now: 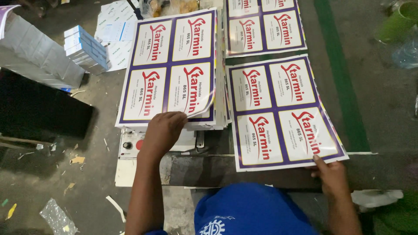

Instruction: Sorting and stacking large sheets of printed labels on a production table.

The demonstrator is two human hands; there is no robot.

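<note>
Left hand [163, 128] is pinching the curling corner of the top purple-bordered glossy label sheet [172, 67] (frame centre); right hand [332, 175] is pinching a separate four-label purple-bordered sheet [281, 111] at lower right.

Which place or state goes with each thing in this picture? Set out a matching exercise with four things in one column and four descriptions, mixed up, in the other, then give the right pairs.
Things
1. left hand
2. right hand
3. stack of small boxes
4. green container

Descriptions
A. lies at the upper left, beside a grey sheet
B. lifts the near corner of the top sheet on the stack of label sheets
C. stands at the upper right edge of the view
D. pinches the near right corner of the single label sheet

Pairs: 1-B, 2-D, 3-A, 4-C
</note>
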